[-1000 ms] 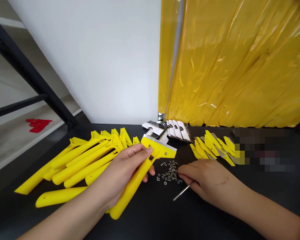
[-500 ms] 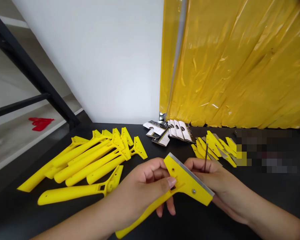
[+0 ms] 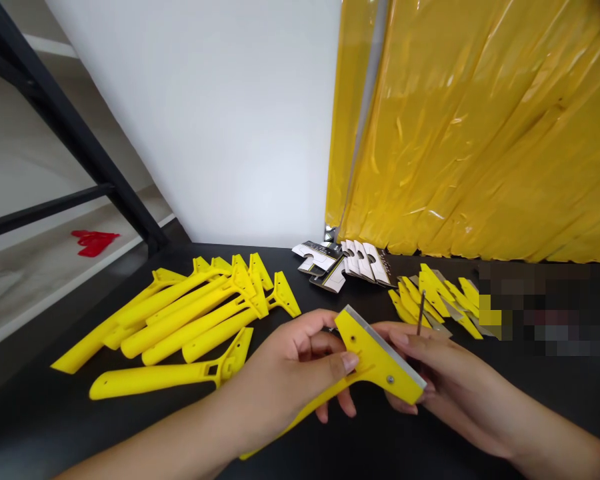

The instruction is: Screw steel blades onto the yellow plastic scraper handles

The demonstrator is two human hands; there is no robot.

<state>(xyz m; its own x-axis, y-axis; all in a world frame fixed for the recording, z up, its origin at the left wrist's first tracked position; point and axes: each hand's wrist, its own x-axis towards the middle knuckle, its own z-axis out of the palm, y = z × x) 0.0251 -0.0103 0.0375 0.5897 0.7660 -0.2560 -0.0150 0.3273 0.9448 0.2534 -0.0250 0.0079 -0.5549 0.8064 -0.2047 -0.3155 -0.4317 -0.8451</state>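
Yellow plastic sheeting (image 3: pixel 480 133), creased and glossy, hangs beyond the right part of the desk's far edge, next to a smooth white panel (image 3: pixel 205 120). Black and matte, the desk (image 3: pixel 145 427) spreads below both. Past its left edge are a black metal frame (image 3: pixel 75 140) and a pale shelf (image 3: pixel 40 287). Toward the desk's left edge lies a pile of yellow handles (image 3: pixel 190 313) with flared heads, overlapping one another, and nearer the front edge one loose handle (image 3: pixel 150 380) lies apart. Over the middle, the left hand (image 3: pixel 285 380) has its grip clamped on a yellow scraper (image 3: pixel 380 363), thumb on the face, head tilted down to the right. The right hand (image 3: pixel 445 373) is just beside the head, its grip closed on a thin rod (image 3: pixel 421 315) that points up; some fingers reach behind the scraper, and whether they touch it I cannot tell. Near the far edge lie folded cards (image 3: pixel 337 263) in white and black, and to their right yellow blade pieces (image 3: pixel 433 297), beside a pixelated patch. Something red (image 3: pixel 96 243) rests on the shelf. Smallest, one screw (image 3: pixel 391 379) sits in the scraper's face.
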